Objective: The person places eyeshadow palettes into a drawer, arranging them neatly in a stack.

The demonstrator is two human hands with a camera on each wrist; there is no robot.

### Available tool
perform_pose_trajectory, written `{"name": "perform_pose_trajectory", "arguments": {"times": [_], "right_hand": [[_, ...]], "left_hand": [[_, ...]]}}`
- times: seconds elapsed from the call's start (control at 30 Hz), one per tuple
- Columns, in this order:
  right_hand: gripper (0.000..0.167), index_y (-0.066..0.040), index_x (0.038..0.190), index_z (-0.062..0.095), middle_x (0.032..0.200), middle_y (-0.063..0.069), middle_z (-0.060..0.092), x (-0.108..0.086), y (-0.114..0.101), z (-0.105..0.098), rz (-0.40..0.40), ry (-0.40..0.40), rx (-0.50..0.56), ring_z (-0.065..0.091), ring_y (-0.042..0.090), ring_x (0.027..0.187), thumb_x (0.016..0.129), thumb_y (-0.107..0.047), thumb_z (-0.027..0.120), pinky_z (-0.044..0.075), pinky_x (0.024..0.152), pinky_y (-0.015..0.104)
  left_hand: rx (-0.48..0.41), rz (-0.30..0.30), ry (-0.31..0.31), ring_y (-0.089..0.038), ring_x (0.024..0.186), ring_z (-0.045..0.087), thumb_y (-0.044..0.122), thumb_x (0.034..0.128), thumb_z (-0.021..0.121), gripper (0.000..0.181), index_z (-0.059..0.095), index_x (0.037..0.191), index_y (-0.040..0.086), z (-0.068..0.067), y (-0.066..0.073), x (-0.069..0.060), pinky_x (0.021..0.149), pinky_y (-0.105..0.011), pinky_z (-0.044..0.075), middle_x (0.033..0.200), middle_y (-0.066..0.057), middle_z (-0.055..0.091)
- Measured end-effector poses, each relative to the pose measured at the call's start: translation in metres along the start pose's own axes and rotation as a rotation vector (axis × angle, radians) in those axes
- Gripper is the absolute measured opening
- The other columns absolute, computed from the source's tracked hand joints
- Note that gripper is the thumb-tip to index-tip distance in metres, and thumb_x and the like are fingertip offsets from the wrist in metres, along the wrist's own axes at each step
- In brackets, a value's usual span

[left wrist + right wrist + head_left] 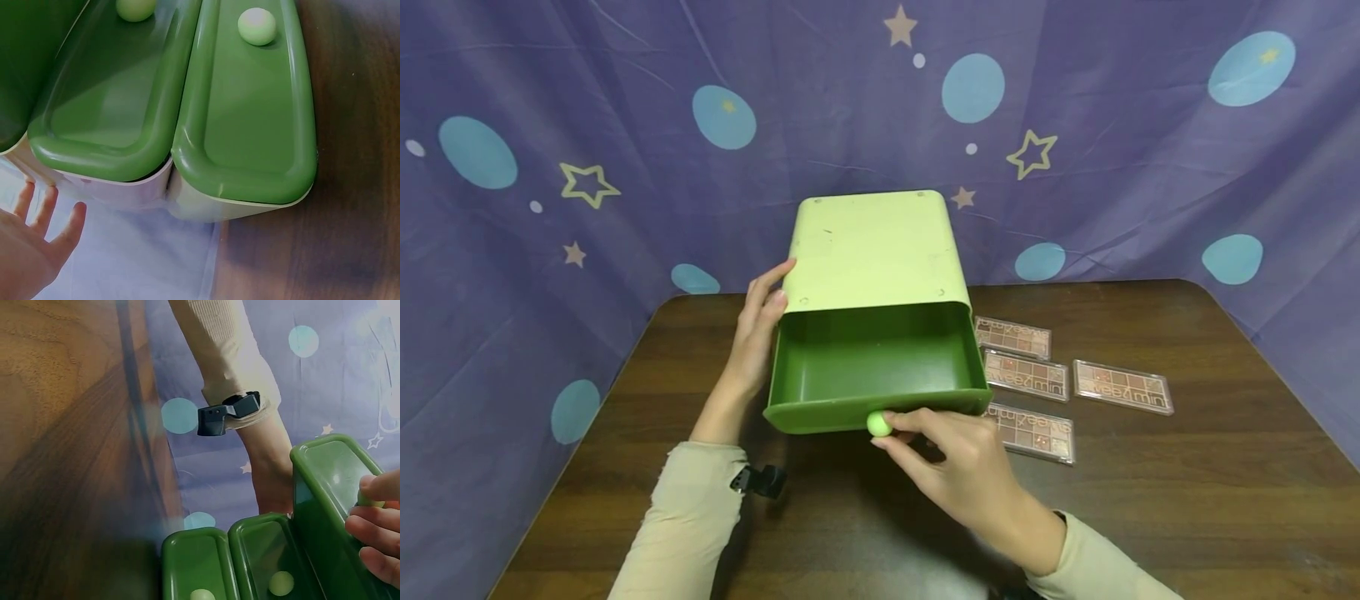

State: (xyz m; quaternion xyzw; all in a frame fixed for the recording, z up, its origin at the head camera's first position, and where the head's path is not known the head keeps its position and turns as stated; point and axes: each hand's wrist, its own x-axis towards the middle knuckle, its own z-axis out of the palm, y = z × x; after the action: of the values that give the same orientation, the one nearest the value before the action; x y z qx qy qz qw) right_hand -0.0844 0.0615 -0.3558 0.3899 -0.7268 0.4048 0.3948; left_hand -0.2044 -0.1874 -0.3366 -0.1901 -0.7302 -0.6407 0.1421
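Observation:
A pale green cabinet [880, 250] with dark green drawers stands on the table; its top drawer [880, 354] is pulled out and nothing shows inside. My right hand [966, 467] pinches that drawer's round light-green knob [878, 423] between thumb and fingers. My left hand [752, 333] rests against the cabinet's left side, fingers extended. In the left wrist view, two lower drawers [250, 119] sit closed with round knobs [257, 26], and the left hand [31, 250] is beside the cabinet wall. The right wrist view shows the right hand's fingers [378, 531] around the top knob.
Several clear-lidded makeup palettes [1122, 387] lie on the brown wooden table [1225, 467] right of the cabinet, some partly hidden behind it or the right hand. A purple curtain [865, 125] with stars and blue spots hangs behind. A black device is strapped at the left wrist [760, 481].

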Motion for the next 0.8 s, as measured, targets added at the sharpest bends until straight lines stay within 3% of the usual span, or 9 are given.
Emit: {"name": "perform_pose_trajectory", "arguments": {"times": [0.3,0.4,0.47,0.63,0.8], "right_hand": [[0.018,-0.005,0.096,0.071,0.088,0.003,0.075,-0.004,-0.001,0.000,0.008,-0.020,-0.014,0.069,0.010,0.065,0.094,-0.023,0.069,0.054,0.061,0.019],[0.021,-0.006,0.102,0.072,0.091,0.001,0.075,-0.006,-0.003,-0.004,0.045,-0.062,0.005,0.066,0.007,0.066,0.097,-0.025,0.066,0.053,0.062,0.018],[0.025,-0.006,0.109,0.071,0.098,0.002,0.074,-0.008,-0.004,-0.009,0.071,-0.113,0.031,0.067,0.008,0.073,0.098,-0.027,0.062,0.053,0.066,0.019],[0.035,-0.005,0.125,0.064,0.118,0.005,0.069,-0.015,-0.004,-0.024,0.120,-0.262,0.088,0.067,0.018,0.103,0.101,-0.029,0.057,0.050,0.091,0.026],[0.033,-0.005,0.124,0.065,0.118,0.005,0.069,-0.024,0.005,-0.043,0.125,-0.305,0.149,0.065,0.021,0.107,0.101,-0.028,0.057,0.046,0.098,0.025]], "left_hand": [[-0.007,0.001,0.002,-0.020,0.129,0.034,0.023,0.0959,0.043,0.054,0.046,0.146,0.005,0.000,0.000,-0.001,0.110,-0.041,0.022,0.141,-0.008,0.038],[-0.006,0.000,0.003,-0.019,0.130,0.034,0.023,0.0959,0.043,0.054,0.046,0.146,0.005,0.000,0.000,-0.001,0.110,-0.042,0.022,0.141,-0.008,0.038],[-0.005,-0.001,0.004,-0.019,0.130,0.034,0.023,0.0958,0.043,0.054,0.046,0.146,0.005,0.000,0.000,-0.001,0.110,-0.042,0.022,0.141,-0.008,0.038],[-0.001,-0.003,0.003,-0.018,0.130,0.033,0.023,0.0961,0.043,0.054,0.045,0.147,0.005,0.000,-0.001,-0.001,0.109,-0.042,0.021,0.143,-0.009,0.037],[0.007,-0.004,0.000,-0.018,0.131,0.033,0.024,0.0962,0.043,0.054,0.045,0.147,0.006,0.000,0.000,-0.001,0.110,-0.045,0.020,0.143,-0.009,0.037]]}}
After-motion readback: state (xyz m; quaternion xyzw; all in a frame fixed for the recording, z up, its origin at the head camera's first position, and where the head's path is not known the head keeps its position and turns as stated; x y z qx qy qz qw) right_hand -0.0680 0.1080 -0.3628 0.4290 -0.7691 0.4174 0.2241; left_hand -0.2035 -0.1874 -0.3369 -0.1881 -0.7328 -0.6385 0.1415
